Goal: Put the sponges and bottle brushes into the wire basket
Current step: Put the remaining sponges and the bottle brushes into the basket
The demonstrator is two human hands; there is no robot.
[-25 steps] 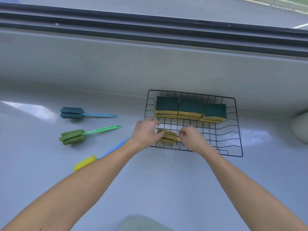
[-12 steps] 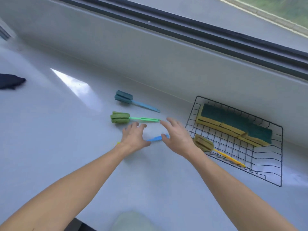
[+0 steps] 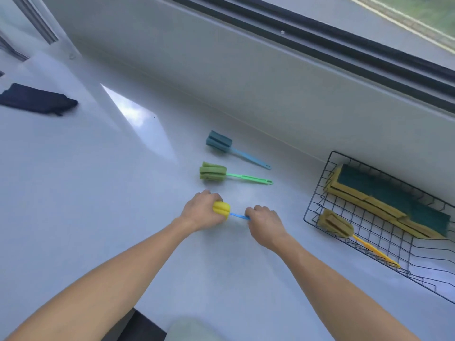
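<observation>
My left hand [image 3: 200,212] grips the yellow foam head of a bottle brush [image 3: 222,210], and my right hand [image 3: 264,223] pinches its blue handle, just above the counter. Beyond them lie a green brush [image 3: 213,171] and a teal brush [image 3: 219,142] with a light blue handle. At the right stands the black wire basket [image 3: 310,205]. Inside it, three green-and-yellow sponges [image 3: 391,205] line the far side, and an olive brush with an orange handle [image 3: 336,223] lies along the near side.
The pale counter [image 3: 98,193] runs to a low wall [image 3: 246,82] under a window track. A dark cloth [image 3: 37,99] lies at the far left. A pale rounded object [image 3: 189,331] shows at the bottom edge.
Both hands left the basket, where the olive brush now lies, and moved left. They have closed on the yellow brush. My view swung left.
</observation>
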